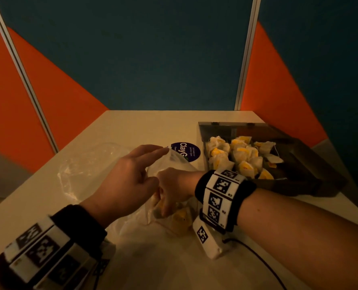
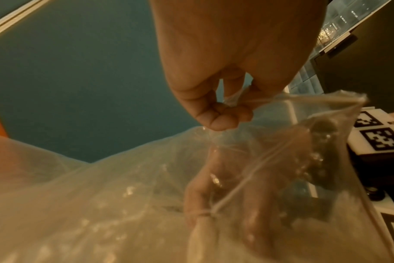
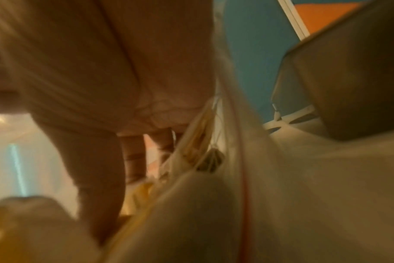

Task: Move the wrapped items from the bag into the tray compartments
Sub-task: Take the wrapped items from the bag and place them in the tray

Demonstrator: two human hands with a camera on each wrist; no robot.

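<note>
A clear plastic bag (image 1: 86, 172) lies crumpled on the pale table. My left hand (image 1: 151, 174) pinches the bag's rim (image 2: 281, 99) between thumb and fingers (image 2: 223, 121) and holds the mouth up. My right hand (image 1: 169, 201) is sunk into the bag, fingers (image 3: 133, 156) pointing down among white-and-yellow wrapped items (image 1: 182, 216); its grip is hidden by plastic and blur. The dark tray (image 1: 299, 164) stands to the right, with several wrapped items (image 1: 241, 155) lying in its left compartments.
A round purple sticker (image 1: 186, 151) sits on the table between bag and tray. A black cable (image 1: 257, 260) runs along the front right. Teal and orange partition walls close off the back and sides. The tray's right compartment (image 1: 312, 155) looks dark.
</note>
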